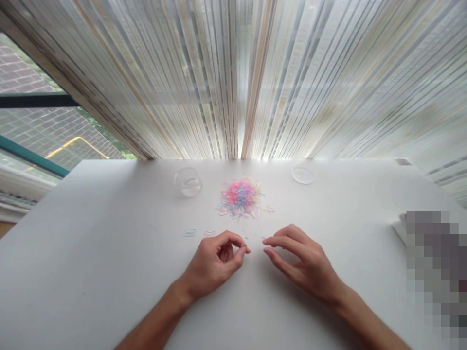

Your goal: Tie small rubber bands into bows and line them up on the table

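Note:
My left hand (219, 257) is closed in a pinch, thumb tip against forefinger, above the white table; whatever it holds is too small to make out. To its right, my right hand (299, 255) hovers with thumb and fingers apart and nothing visible between them. Beyond both hands lies a heap of small pastel wire-like clips (241, 197) in pink, blue and yellow. A few blue clips (190, 233) and a pale pink clip (209, 233) lie apart, left of the heap and just beyond my left hand. Tiny specks show on the table between the hands.
A clear round container (188, 182) stands left of the heap, and a clear round lid (303, 175) lies to its right. The white table (109, 262) meets a striped curtain (226, 87) at its far edge. A blurred-out object (434, 267) sits at the right.

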Motion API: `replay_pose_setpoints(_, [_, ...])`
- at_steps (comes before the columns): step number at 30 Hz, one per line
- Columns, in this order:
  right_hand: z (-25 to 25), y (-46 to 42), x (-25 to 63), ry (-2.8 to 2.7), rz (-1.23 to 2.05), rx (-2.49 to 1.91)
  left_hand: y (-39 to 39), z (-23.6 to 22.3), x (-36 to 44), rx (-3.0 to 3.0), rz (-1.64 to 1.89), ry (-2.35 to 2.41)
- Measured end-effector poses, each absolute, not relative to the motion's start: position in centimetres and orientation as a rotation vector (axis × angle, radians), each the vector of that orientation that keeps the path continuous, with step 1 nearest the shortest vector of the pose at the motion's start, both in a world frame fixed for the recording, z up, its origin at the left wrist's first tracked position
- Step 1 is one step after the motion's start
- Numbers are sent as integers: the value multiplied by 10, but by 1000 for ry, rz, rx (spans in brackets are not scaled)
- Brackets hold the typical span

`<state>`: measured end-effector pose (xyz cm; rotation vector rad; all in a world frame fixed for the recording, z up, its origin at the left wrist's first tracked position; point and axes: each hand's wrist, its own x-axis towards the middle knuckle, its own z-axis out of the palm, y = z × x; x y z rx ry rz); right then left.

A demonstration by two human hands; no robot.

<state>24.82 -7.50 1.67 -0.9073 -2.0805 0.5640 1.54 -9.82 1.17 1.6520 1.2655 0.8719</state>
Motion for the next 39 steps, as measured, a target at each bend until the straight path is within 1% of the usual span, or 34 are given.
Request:
replay_pose_setpoints(5, [18,-84,240,-2161,588,-820,-100,15,19,1989,878,1139])
replay_pose_setpoints(8, [19,-85,240,-2193,620,-824,-100,14,18,2048,883,1052])
replay_pose_setpoints(17, [27,-86,247,-2398,539,-883,-100,15,15,1988,867,1076])
replay_pose_setpoints(27, [26,-84,246,-2350,561,-877,-100,20,14,1944,846,1044])
replay_pose_setpoints(39, [26,-82,246,-2302,534,-862,-99,21,12,1840,867,1135])
